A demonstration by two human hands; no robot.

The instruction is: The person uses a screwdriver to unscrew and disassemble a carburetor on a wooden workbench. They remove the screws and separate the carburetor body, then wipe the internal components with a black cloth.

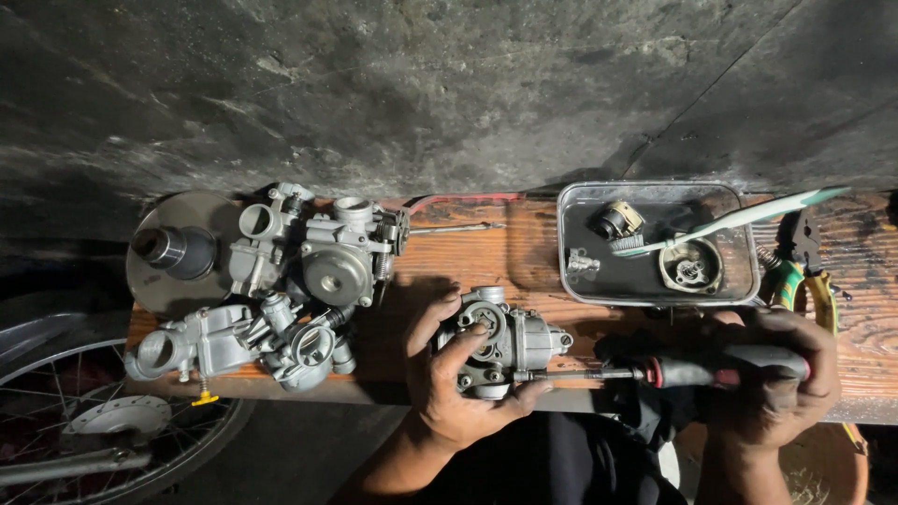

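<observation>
Driving a screw on a carburetor point(505, 341)
Left hand point(458, 379) clamped round the body, right hand point(772, 379) gripping the screwdriver point(673, 372); better kept straight, pressed firmly

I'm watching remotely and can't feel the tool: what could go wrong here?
The screwdriver could slip off the carburetor screw toward the left hand gripping it. The carburetor sits at the wooden bench edge, so a freed screw might drop to the floor.

wooden board point(524, 245) with carburetors point(309, 252), clear tray point(571, 281), pliers point(804, 271)
</observation>
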